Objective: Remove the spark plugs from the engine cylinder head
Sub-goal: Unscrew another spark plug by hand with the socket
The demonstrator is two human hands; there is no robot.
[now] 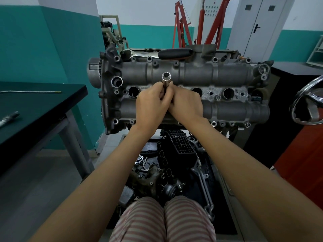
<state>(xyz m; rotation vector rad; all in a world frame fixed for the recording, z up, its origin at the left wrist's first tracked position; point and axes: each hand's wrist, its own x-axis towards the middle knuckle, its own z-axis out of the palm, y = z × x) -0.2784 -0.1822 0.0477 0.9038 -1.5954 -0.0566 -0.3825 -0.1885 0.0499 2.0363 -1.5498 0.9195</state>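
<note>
Right now both of my hands are wrapped around the long spark plug socket (166,81), which stands almost upright out of the second plug well from the left of the cylinder head (185,95), its open square-drive end tipped a little toward the camera. My left hand (151,107) curls round the lower shaft from the left and my right hand (186,103) closes on it from the right, so the tool sits squarely between them, touching both, with neither hand clearly nearer. The long axis runs down into the well, so I judge any lift has to go straight up along that line, or the socket will bind on the bore. I cannot tell whether a plug sits in the socket's lower end; my fingers hide the mouth of that well. As for the other wells, the leftmost well (133,91) and the two right-hand wells (197,91) (228,93) gape as dark round holes, and I cannot see down far enough to say whether plugs remain. The ratchet handle (174,53) lies across the far edge of the head, well apart from my hands, not attached to the socket.
</note>
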